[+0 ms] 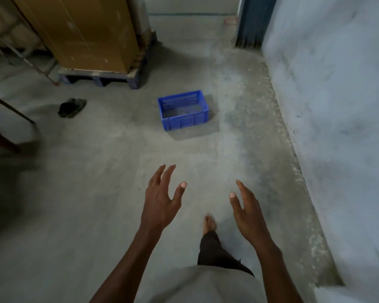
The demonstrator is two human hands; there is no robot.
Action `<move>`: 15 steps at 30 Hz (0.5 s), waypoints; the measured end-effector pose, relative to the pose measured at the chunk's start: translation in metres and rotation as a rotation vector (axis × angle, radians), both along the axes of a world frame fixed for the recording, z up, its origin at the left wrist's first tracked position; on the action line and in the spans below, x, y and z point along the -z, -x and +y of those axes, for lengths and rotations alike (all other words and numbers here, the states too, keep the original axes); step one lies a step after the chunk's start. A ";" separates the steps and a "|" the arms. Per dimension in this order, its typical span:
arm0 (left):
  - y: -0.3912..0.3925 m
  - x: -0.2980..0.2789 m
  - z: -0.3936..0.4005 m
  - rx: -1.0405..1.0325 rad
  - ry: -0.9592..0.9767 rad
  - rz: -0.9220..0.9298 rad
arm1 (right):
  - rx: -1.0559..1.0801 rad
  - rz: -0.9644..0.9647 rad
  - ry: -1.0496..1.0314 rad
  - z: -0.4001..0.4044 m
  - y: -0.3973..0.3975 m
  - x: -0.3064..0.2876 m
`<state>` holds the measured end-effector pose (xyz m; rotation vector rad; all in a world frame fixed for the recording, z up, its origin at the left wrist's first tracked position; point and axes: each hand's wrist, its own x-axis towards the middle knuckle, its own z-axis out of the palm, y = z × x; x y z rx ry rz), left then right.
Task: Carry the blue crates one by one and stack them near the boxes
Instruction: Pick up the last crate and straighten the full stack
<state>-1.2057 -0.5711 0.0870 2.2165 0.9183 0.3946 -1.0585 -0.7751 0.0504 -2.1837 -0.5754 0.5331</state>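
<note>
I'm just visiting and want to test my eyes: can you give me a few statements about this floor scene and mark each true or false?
1. Both hands are empty and open. True: the left hand and right hand hold nothing.
2. The blue crate is stacked on another crate. False: it sits alone on the floor.
3. The crate is full of goods. False: it looks empty.
4. A cardboard box stands on a pallet. True.
5. The person wears shoes. False: the visible foot is bare.
</note>
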 end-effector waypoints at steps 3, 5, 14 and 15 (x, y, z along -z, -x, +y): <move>-0.062 -0.001 0.034 -0.047 0.029 0.018 | -0.058 0.010 0.039 0.053 -0.086 -0.007; -0.101 -0.001 0.066 -0.084 0.036 0.025 | -0.108 -0.028 0.048 0.094 -0.145 -0.014; -0.248 0.018 0.249 -0.304 -0.038 0.028 | -0.214 -0.280 0.157 0.298 -0.355 -0.015; -0.267 0.024 0.270 -0.306 -0.054 0.027 | -0.203 -0.305 0.174 0.320 -0.372 -0.011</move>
